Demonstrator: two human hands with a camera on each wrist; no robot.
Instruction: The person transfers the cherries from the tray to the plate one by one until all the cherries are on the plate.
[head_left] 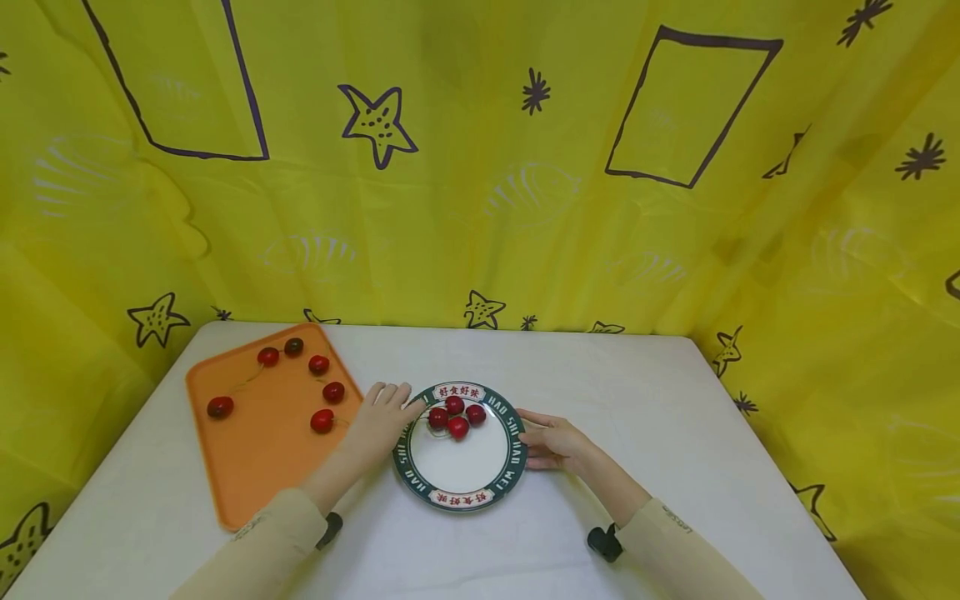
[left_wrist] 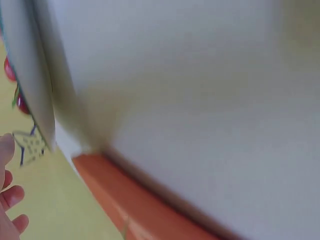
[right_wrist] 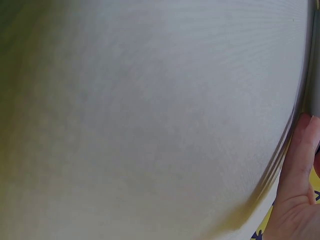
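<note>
A round white plate (head_left: 459, 471) with a dark green lettered rim rests on the white table. Several red cherries (head_left: 457, 427) are bunched towards its upper left. My left hand (head_left: 381, 421) is beside the plate's left rim, one fingertip overlapping the rim; its fingers look relaxed in the left wrist view, holding nothing. On the opposite side, my right hand (head_left: 557, 442) has extended fingers right at the rim. The right wrist view shows that hand along the plate's edge, part of it out of frame.
An orange tray (head_left: 258, 462) lies at the left, its right side partly behind my left hand and forearm. Several cherries (head_left: 322, 421) with stems are spread over it. A yellow patterned curtain (head_left: 465, 225) hangs behind the table and along its sides.
</note>
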